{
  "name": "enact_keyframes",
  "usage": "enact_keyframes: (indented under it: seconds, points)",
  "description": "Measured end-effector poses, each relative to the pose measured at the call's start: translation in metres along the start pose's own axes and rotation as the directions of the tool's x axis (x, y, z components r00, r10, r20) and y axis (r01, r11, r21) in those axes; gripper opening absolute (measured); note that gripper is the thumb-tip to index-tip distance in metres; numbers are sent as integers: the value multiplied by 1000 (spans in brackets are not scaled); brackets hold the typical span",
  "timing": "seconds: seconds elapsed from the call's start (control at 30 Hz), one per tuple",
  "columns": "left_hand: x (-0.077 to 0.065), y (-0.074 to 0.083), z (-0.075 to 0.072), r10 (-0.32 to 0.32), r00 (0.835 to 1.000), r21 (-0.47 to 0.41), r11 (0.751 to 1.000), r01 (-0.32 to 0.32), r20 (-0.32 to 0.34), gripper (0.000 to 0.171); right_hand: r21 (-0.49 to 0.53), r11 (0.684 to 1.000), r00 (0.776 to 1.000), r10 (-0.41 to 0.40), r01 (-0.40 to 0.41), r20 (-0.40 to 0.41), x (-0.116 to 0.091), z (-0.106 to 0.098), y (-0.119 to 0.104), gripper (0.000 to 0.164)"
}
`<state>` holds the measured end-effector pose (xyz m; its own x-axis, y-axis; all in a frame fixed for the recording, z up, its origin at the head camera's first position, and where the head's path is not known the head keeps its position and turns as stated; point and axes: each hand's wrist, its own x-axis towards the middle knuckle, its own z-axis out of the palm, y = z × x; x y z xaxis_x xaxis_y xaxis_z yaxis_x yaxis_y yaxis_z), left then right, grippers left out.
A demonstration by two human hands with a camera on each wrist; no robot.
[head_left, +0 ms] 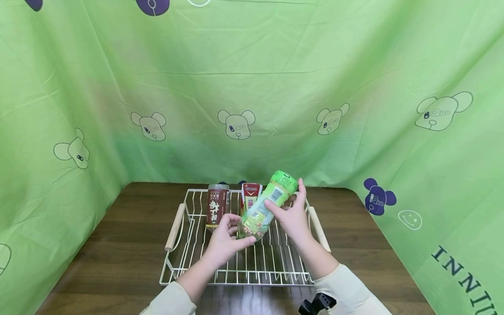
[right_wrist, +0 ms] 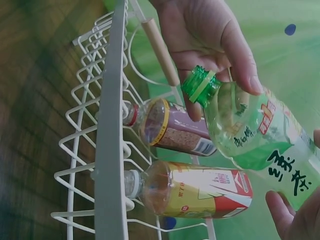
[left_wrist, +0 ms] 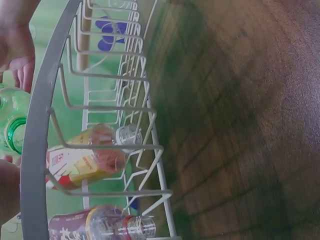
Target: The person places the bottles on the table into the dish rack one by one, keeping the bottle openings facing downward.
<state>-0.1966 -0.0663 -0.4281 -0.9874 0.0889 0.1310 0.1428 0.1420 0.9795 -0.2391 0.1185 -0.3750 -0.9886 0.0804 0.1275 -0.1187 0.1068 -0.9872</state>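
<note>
Both hands hold a green tea bottle (head_left: 261, 214), tilted with its base up to the right and its open, capless neck down to the left. My left hand (head_left: 225, 242) grips the neck end, thumb in front and fingers curled behind. My right hand (head_left: 292, 218) grips the label near the base. Below it is a white wire rack (head_left: 271, 273). A dark red-brown bottle (head_left: 218, 205) stands neck down in its back left part. Beside that, a red and yellow bottle (right_wrist: 205, 190) is also neck down, partly hidden by the green one in the head view.
The rack has wooden handles (head_left: 175, 226) at its left and right ends and stands on a dark wood table (head_left: 114, 245). A green cloth (head_left: 275, 87) with bear drawings hangs behind and along both sides. A black wrist strap (head_left: 316, 303) shows at the right sleeve.
</note>
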Motion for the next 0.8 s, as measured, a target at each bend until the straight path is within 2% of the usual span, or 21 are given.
enact_keyframes:
  seconds: [0.17, 0.33, 0.47, 0.63, 0.8]
  points:
    - [0, -1, 4, 22, 1000, 28, 999, -22, -7, 64, 77, 997, 1000, 24, -23, -17, 1, 2, 2, 115]
    - [1, 0, 0, 29, 999, 25, 999, -30, 33, 68, 114, 993, 999, 37, -35, -12, 5, 0, 2, 115]
    - [2, 0, -11, 52, 998, 29, 998, -53, 37, 72, 60, 998, 1000, 24, -23, -15, 12, -8, 3, 114]
    - [6, 0, -31, 71, 997, 27, 997, -70, -29, 65, -51, 998, 999, 32, -33, -18, 21, -19, 5, 117]
    - [9, 3, -52, 61, 993, 17, 998, -59, -97, 62, -82, 996, 999, 39, -41, -16, 29, -28, 6, 115]
